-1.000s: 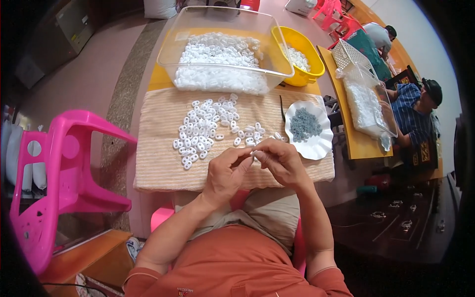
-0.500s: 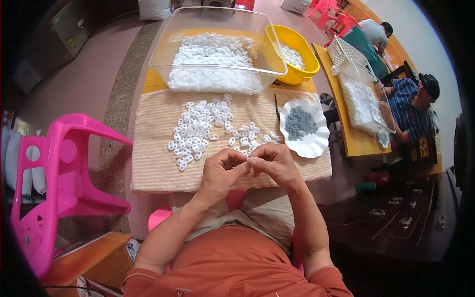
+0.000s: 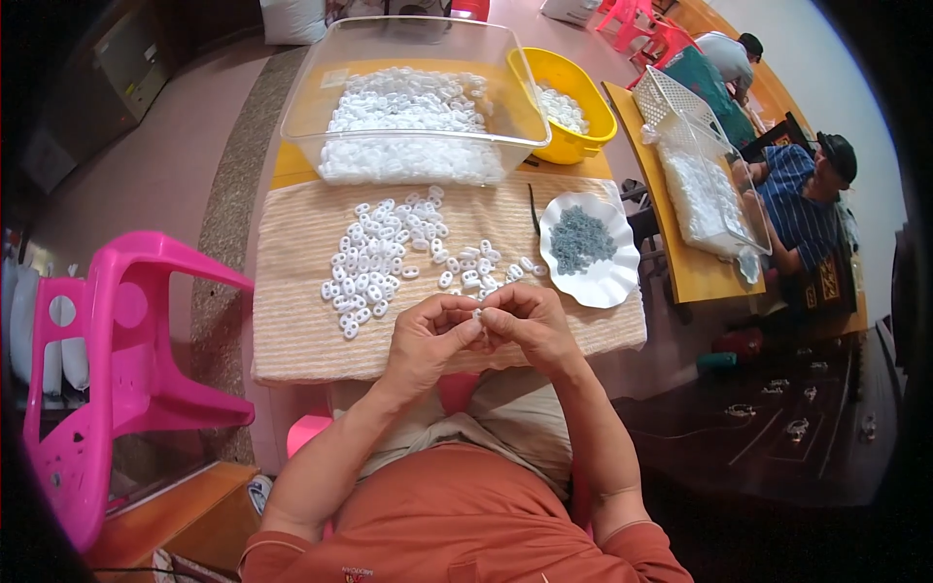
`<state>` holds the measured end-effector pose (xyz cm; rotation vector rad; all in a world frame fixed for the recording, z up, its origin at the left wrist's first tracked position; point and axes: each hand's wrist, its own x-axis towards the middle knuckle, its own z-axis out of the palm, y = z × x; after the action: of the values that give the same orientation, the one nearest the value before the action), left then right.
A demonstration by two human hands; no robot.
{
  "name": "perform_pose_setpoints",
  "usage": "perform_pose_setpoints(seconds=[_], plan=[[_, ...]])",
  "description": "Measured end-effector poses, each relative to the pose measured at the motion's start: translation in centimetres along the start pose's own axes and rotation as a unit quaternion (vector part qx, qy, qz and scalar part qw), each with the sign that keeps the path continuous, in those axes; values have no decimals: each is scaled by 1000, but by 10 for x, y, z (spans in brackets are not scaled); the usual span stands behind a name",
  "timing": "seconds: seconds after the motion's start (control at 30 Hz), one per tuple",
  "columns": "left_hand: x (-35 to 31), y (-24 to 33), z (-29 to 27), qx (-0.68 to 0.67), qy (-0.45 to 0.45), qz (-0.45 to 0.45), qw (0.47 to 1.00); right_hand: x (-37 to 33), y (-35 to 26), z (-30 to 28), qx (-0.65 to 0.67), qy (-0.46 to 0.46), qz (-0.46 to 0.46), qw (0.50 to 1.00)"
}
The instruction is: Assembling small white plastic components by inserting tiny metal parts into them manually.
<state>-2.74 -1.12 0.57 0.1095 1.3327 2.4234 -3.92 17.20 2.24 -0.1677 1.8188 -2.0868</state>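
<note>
My left hand (image 3: 425, 335) and my right hand (image 3: 534, 326) meet over the near edge of the striped cloth (image 3: 296, 291), thumbs and fingertips pinched together. Between them shows a bit of a small white plastic piece (image 3: 477, 315); the fingers cover most of it. Just beyond lies a loose cluster of white oval two-holed pieces (image 3: 471, 267). A larger pile of the same pieces (image 3: 364, 255) spreads to the left. To the right, a white scalloped plate (image 3: 614, 290) holds a heap of tiny grey-blue parts (image 3: 581, 239).
A clear bin (image 3: 299, 102) of white pieces stands at the table's back, beside a yellow tub (image 3: 562, 151) with more. A pink plastic chair (image 3: 165, 253) is at the left. Rightward, a person in a striped shirt (image 3: 802, 209) sits at another table (image 3: 680, 282).
My fingers have shifted slightly around the small white piece, which shows a little more between the fingertips. The whole view has moved slightly; the table things appear a bit further left.
</note>
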Motion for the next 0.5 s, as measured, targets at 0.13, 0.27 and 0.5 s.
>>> perform_pose_setpoints(seconds=[0.13,0.27,0.5], plan=[[-1,1,2,-18,19,-26,999,0,1,5,30,30,-5,999],[-1,2,2,-12,33,-36,999,-3,3,7,23,47,-18,998],[1,-3,-2,-34,54,-42,997,-8,8,6,0,67,-38,997]])
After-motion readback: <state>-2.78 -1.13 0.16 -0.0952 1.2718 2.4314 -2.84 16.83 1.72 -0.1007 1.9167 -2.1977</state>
